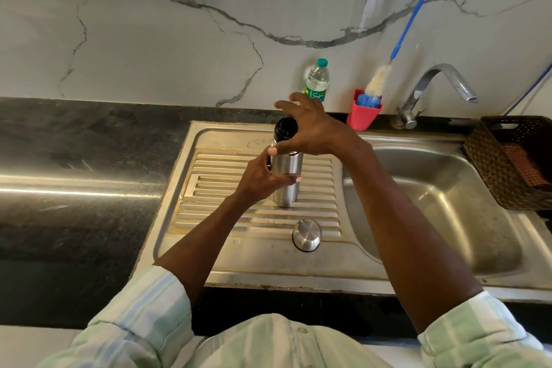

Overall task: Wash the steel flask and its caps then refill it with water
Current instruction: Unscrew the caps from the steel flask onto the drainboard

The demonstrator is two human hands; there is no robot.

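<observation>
A cylindrical brushed-steel flask (286, 185) stands upright on the ribbed steel draining board (215, 176) of the sink, left of the steel basin (442, 197). The left hand (263, 178) grips the flask's body, its fingers curled round it. The right hand (310, 128) is over the flask's top; its thumb and fingers touch the round black inner cap (286, 128), the far fingers spread. A domed steel outer cap (306, 235) lies on the draining board nearer the person. On the dark bench at the far side stand a clear plastic water bottle with a green cap (317, 80) and a red holder (363, 113) with a blue-handled bottle brush (385, 75), beside the chrome tap (433, 89). A brown woven basket (490, 164) sits far right.
</observation>
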